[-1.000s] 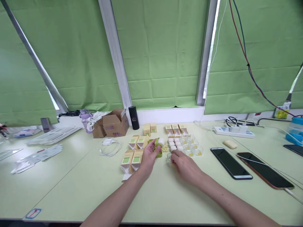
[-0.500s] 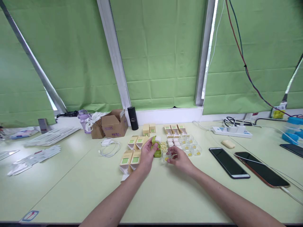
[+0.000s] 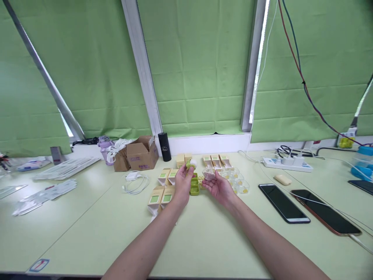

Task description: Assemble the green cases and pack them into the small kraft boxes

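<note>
My left hand (image 3: 183, 182) is closed around a small rounded green-and-white piece (image 3: 191, 164), lifted above the table. In my right hand (image 3: 219, 187) a clear plastic cup-like cover (image 3: 208, 174) is held tilted between thumb and fingers. Between the hands lie green hollow pieces (image 3: 194, 189) in a row, beside small yellow pieces (image 3: 201, 182) partly hidden by my right fingers. More clear covers with yellow spots (image 3: 239, 182) stand just right of my right hand. Open cartons with green labels (image 3: 161, 197) are left of my left hand.
Further cartons (image 3: 215, 161) stand behind my hands. On the right lie two phones (image 3: 284, 203), an off-white rounded case (image 3: 282, 179) and a power strip (image 3: 287, 164) with cables. A cardboard box (image 3: 142, 153), a black bottle (image 3: 164, 147) and a white charger (image 3: 133, 175) are at the left.
My left hand has raised the green-and-white piece away from the green pieces on the table. My right hand has lifted the clear cover and turned palm-up.
</note>
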{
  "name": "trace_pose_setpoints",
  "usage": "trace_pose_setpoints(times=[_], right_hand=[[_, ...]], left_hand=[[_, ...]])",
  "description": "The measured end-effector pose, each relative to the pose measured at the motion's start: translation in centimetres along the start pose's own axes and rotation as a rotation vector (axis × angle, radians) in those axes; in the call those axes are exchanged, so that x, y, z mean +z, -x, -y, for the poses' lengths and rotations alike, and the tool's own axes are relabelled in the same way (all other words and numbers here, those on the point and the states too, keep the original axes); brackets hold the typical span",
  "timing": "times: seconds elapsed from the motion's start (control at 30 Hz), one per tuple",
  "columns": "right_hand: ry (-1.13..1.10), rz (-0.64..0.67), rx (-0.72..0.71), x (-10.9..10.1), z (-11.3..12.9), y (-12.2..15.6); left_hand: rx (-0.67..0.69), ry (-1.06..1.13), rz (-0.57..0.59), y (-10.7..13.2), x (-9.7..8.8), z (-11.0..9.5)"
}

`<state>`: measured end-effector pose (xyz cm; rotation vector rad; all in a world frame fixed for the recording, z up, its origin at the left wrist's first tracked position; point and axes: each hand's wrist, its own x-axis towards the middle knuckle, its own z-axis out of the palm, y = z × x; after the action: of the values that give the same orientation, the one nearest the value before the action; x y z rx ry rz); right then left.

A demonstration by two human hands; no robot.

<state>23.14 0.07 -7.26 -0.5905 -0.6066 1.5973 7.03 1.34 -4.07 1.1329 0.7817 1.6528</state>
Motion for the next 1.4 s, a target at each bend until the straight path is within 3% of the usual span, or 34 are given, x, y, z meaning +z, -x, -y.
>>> trace_pose_setpoints(times=[0.37,0.77,1.4], right_hand=[[0.025,0.107,-0.085,-0.1,0.1,1.3],[0.192,0.024,-0.252,-0.3,-1.0,1.5],[0.152,0.019,-0.154,0.4,-1.0,1.8]], left_hand=[[0.015,-0.018,0.043,0.8,-1.9,1.5],[0.036,-0.027,0.103,1.7,-1.8,1.3],[0.060,-0.060,0.224,2.3,-1.6,0.6]])
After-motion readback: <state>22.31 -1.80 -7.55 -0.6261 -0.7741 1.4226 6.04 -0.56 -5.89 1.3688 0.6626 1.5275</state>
